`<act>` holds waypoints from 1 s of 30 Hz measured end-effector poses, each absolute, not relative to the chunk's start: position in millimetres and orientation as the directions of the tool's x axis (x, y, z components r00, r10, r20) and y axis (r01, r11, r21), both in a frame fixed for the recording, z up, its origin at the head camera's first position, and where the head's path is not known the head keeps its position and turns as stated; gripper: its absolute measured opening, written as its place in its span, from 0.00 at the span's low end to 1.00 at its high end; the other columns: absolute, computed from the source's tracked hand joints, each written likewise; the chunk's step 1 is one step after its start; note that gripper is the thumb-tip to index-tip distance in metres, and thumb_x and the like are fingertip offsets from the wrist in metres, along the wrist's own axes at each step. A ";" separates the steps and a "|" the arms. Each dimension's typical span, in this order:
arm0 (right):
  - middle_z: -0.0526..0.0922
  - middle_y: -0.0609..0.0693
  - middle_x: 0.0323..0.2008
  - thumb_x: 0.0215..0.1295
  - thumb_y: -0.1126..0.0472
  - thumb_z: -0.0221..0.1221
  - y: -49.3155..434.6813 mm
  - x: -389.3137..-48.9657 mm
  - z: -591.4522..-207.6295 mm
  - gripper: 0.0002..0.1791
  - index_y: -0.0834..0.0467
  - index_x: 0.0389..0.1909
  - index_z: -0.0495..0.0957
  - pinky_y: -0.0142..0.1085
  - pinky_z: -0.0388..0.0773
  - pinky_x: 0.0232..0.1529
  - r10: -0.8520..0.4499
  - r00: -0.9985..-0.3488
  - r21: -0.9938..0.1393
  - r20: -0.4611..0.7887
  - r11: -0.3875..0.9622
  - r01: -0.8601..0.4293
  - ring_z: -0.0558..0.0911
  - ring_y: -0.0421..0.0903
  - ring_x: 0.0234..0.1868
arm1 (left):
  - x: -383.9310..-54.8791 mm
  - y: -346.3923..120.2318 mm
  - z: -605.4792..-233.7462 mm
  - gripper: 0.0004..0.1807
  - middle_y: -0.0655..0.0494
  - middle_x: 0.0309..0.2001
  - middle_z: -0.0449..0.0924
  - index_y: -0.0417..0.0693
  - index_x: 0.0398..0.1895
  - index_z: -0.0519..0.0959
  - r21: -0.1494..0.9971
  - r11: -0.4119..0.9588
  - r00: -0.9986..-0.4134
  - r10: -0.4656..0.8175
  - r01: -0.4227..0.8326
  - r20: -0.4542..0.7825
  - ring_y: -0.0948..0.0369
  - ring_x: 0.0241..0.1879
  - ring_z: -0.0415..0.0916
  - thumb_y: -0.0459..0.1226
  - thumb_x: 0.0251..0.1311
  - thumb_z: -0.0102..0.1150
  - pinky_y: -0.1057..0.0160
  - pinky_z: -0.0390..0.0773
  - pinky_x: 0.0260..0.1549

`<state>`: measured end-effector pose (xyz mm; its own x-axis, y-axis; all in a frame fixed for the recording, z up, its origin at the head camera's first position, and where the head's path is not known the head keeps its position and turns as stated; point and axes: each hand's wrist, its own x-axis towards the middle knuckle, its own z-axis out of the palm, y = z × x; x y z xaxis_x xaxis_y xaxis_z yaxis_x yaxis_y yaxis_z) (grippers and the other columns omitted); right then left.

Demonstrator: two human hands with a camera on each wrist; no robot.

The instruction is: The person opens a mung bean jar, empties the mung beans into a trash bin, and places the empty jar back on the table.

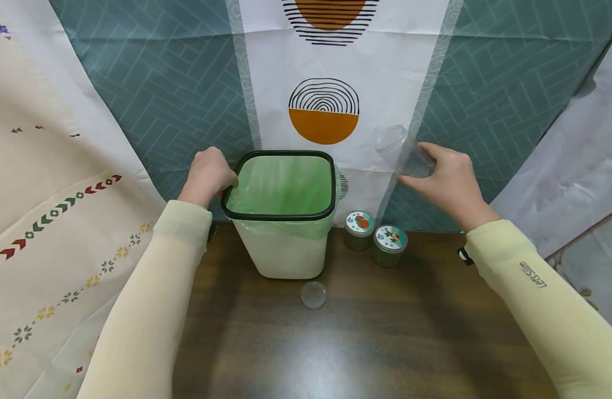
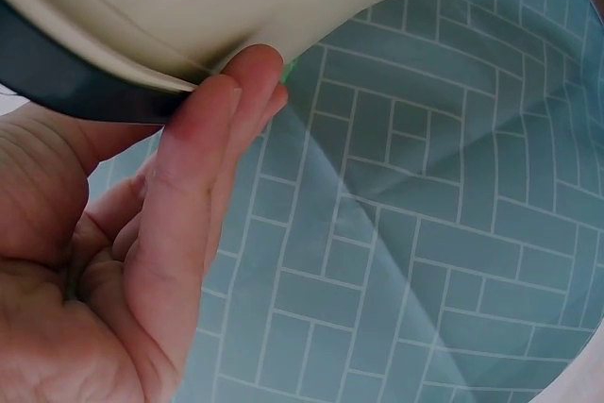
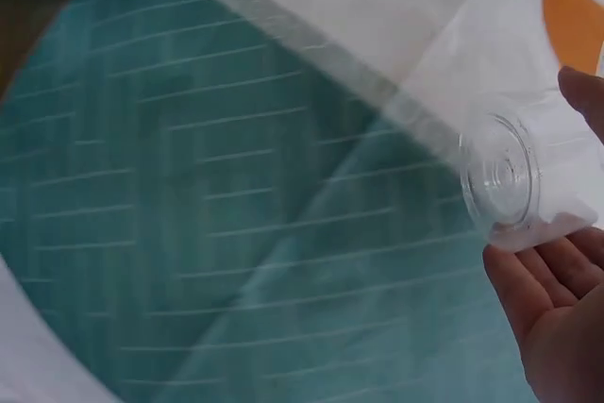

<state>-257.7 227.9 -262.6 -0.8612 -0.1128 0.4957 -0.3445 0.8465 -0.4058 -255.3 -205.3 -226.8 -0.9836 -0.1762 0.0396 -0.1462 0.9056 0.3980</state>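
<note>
A cream trash bin (image 1: pixel 281 249) with a black rim and a green liner bag (image 1: pixel 286 183) stands upright on the table. At its left edge my left hand (image 1: pixel 211 172) pinches the rim; in the left wrist view the fingers (image 2: pixel 179 167) press against the bin's wall just past the black rim (image 2: pixel 85 73). To the right of the bin, my right hand (image 1: pixel 447 174) holds a clear jar (image 1: pixel 405 149) up in the air between thumb and fingers. The jar is tilted, its mouth toward the upper left, and looks see-through. Its round base (image 3: pixel 500 172) faces the right wrist camera.
Two jars with printed lids, one with a red picture (image 1: pixel 359 223) and one beside it (image 1: pixel 391 238), stand right of the bin. A clear round lid (image 1: pixel 313 295) lies in front of the bin on the brown table (image 1: pixel 385 332). Patterned cloth (image 1: pixel 176 77) hangs behind.
</note>
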 end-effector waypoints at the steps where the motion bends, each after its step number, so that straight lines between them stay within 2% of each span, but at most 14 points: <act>1: 0.76 0.54 0.59 0.42 0.37 0.68 233.7 -256.5 -266.3 0.46 0.53 0.63 0.68 0.52 0.74 0.52 -0.086 -0.869 -0.426 0.487 0.846 -0.322 0.77 0.55 0.56 | -255.3 -205.6 -227.7 0.08 0.46 0.14 0.77 0.35 0.23 0.78 0.399 0.906 -0.984 -0.175 -0.144 0.040 0.55 0.12 0.77 0.34 0.45 0.62 0.61 0.75 0.15; 8: 0.72 0.57 0.62 0.45 0.34 0.64 270.6 -249.0 -293.4 0.50 0.55 0.67 0.62 0.55 0.71 0.54 0.112 -0.909 -0.562 0.402 0.814 -0.148 0.73 0.58 0.60 | -253.5 -204.4 -229.6 0.07 0.46 0.14 0.78 0.36 0.20 0.79 0.407 0.904 -0.985 -0.163 -0.127 0.054 0.55 0.12 0.77 0.33 0.44 0.61 0.61 0.76 0.15; 15: 0.68 0.61 0.63 0.48 0.35 0.62 304.2 -250.2 -331.5 0.51 0.58 0.68 0.58 0.56 0.69 0.55 0.211 -0.918 -0.662 0.335 0.747 -0.070 0.69 0.59 0.61 | -253.4 -204.3 -228.0 0.08 0.46 0.15 0.78 0.36 0.21 0.79 0.398 0.909 -0.987 -0.156 -0.126 0.044 0.54 0.13 0.77 0.35 0.46 0.62 0.61 0.76 0.16; 23: 0.73 0.61 0.58 0.45 0.35 0.65 325.2 -253.3 -378.9 0.49 0.60 0.64 0.64 0.52 0.70 0.52 0.361 -0.886 -0.763 0.290 0.646 0.014 0.71 0.56 0.56 | -254.2 -207.3 -229.2 0.09 0.46 0.14 0.78 0.35 0.20 0.79 0.384 0.917 -0.988 -0.143 -0.112 0.051 0.55 0.13 0.78 0.35 0.46 0.63 0.60 0.77 0.18; 30: 0.73 0.58 0.57 0.42 0.32 0.65 339.3 -252.9 -410.1 0.50 0.58 0.63 0.66 0.52 0.70 0.53 0.434 -0.880 -0.780 0.193 0.612 0.131 0.70 0.55 0.56 | -254.7 -206.4 -229.8 0.08 0.46 0.13 0.77 0.36 0.18 0.77 0.380 0.919 -0.988 -0.138 -0.105 0.062 0.55 0.12 0.77 0.34 0.45 0.62 0.60 0.76 0.16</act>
<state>-252.9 339.3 -410.1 -0.8800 0.4338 0.1932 0.1305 0.6122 -0.7799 -254.7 -206.4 -229.8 -0.9885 -0.1381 0.0619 -0.1046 0.9191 0.3798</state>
